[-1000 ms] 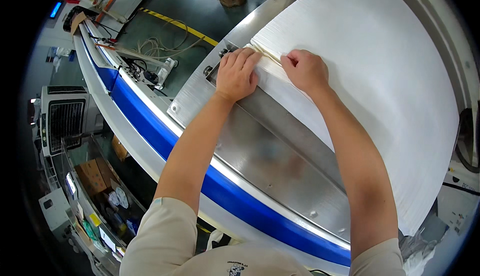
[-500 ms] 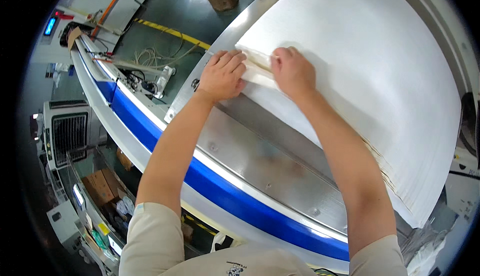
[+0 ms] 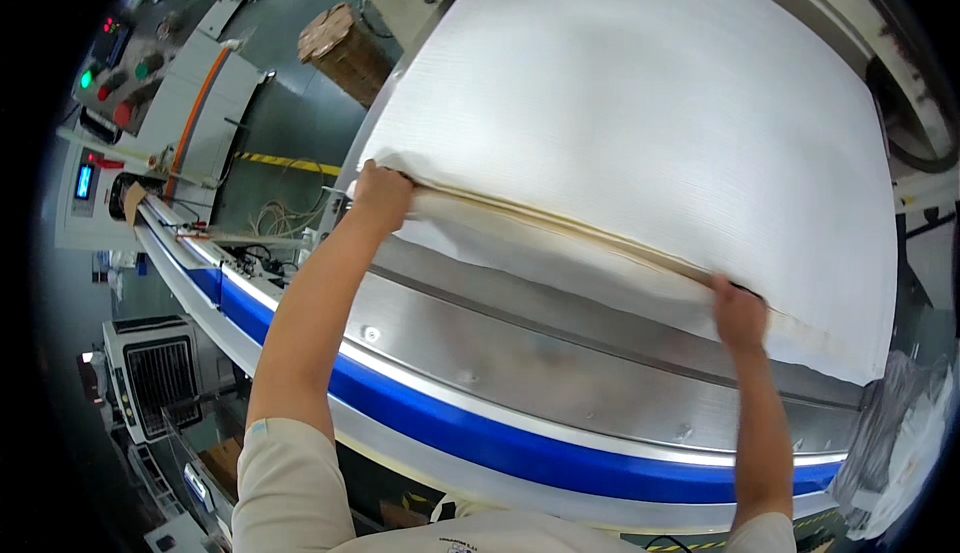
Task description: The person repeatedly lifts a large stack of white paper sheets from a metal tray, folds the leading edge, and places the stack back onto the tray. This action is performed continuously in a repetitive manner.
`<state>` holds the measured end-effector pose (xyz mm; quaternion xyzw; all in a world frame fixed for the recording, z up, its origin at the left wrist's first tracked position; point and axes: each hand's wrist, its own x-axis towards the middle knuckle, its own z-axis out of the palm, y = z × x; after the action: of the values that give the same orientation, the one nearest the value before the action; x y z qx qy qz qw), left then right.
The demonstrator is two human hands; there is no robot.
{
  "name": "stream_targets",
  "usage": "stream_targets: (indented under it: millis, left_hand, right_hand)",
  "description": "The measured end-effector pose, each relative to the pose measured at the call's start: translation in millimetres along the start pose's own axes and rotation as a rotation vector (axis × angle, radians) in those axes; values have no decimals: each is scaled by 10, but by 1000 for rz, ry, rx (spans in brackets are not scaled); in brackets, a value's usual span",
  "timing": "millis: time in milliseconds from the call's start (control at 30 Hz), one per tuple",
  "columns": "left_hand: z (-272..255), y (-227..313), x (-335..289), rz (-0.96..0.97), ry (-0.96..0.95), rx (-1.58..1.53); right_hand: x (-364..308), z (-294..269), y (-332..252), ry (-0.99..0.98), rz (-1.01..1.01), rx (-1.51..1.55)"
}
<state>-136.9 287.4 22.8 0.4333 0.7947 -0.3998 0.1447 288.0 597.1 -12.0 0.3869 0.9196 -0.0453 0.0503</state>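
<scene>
A wide stack of white sheets (image 3: 640, 133), fabric-like and faintly ribbed, lies on the metal table (image 3: 520, 378). Its near edge shows cream-coloured layers, raised and bunched in a long ridge between my hands. My left hand (image 3: 385, 196) is closed on this edge at the near left corner. Farther right along the same edge, my right hand (image 3: 740, 315) grips the layers too, slightly smeared by motion. Both sets of fingers curl over the sheets, so the fingertips are partly hidden. Part of the lowest white layer hangs toward me below the ridge.
A blue strip (image 3: 480, 445) and white rail run along the table's front. Crumpled clear plastic (image 3: 895, 453) lies at the right end. At left are a control panel (image 3: 150, 63) with lit buttons, a brown drum-like container (image 3: 345, 48) and a grey vented unit (image 3: 160, 378).
My hands, close together before at the left corner, are now far apart. The right hand has travelled right along the near edge. The view has shifted, and the edge runs more level.
</scene>
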Motion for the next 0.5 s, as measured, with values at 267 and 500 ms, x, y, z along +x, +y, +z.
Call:
stream_targets:
  millis: [267,500]
  left_hand:
    - [933,-336,403,-129,-91,-15]
    - [1484,-599,506,-271,174,-226]
  right_hand:
    - [-409,-7,3031,67,215,-259]
    - [-521,-247,4563,-143,416,-398]
